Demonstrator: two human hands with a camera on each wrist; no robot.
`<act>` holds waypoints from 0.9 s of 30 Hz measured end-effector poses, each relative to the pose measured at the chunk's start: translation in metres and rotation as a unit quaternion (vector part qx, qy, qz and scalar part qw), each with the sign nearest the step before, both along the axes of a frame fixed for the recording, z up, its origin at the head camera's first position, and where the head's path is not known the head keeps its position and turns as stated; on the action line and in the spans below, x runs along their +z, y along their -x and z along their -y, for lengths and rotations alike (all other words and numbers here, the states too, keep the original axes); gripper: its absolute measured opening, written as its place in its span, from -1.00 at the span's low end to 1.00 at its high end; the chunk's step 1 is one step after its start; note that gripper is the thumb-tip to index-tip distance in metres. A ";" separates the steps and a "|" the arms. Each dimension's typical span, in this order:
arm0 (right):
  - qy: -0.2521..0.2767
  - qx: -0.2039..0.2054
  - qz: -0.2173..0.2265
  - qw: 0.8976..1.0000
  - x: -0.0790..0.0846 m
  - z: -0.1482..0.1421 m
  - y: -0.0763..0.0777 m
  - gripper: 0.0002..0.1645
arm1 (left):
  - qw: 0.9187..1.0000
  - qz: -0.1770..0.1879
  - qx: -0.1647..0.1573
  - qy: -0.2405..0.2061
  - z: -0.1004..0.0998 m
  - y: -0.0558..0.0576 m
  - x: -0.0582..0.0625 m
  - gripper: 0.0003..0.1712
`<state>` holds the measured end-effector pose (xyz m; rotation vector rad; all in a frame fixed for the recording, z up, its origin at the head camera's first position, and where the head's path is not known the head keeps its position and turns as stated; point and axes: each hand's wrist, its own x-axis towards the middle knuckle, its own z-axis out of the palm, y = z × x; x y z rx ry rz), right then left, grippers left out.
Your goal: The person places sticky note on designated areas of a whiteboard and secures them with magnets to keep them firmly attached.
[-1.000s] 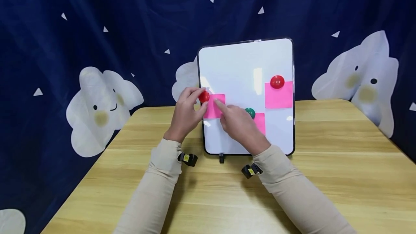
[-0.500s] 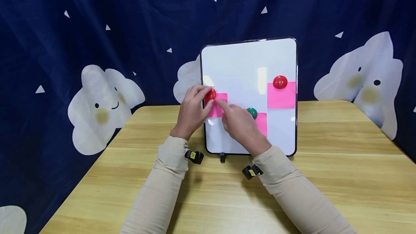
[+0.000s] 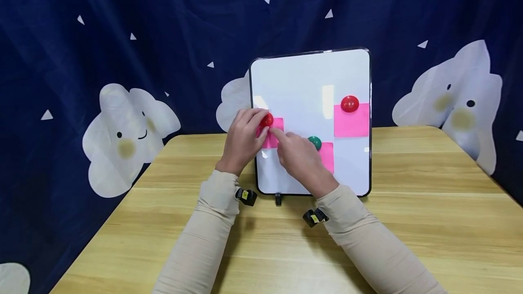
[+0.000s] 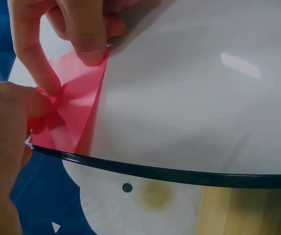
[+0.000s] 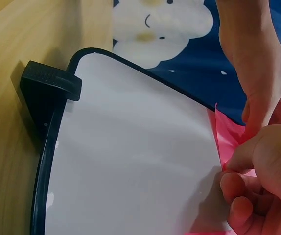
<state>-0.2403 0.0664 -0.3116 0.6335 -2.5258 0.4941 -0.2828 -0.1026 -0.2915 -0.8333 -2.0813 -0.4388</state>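
Observation:
A red round magnet lies at the top of the left pink sticky note, by the left edge of a white board. My left hand grips this magnet between thumb and fingers, which cover part of it. With its index finger extended, my right hand presses on the same note just beside the magnet; its other fingers are bent. In the left wrist view the note looks creased, its lower part standing off the board, and only slivers of the magnet show.
A green magnet holds a second pink note, partly behind the right hand. Farther right, another red magnet sits on a third pink note. The board's black foot stands on the wooden table; a blue curtain hangs behind.
My left hand has moved right with the red magnet, from the note's left edge farther onto the note. My right hand keeps nearly the same place, its index fingertip now close against the magnet.

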 end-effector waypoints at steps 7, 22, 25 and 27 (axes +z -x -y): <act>0.000 -0.004 -0.010 1.000 0.000 0.000 0.000 -0.42 | 1.000 -0.008 0.003 0.012 -0.001 -0.001 0.000 -0.51; 0.007 0.002 -0.013 1.000 0.000 0.001 0.000 -0.43 | 1.000 -0.021 0.006 -0.004 0.000 0.002 -0.006 -0.61; 0.010 0.012 -0.024 1.000 0.001 0.002 -0.002 -0.45 | 0.999 -0.029 0.012 -0.015 0.003 0.000 -0.009 -0.64; 0.013 0.017 -0.031 0.999 0.002 0.001 -0.004 -0.47 | 0.999 -0.030 0.013 -0.023 0.005 -0.001 -0.011 -0.65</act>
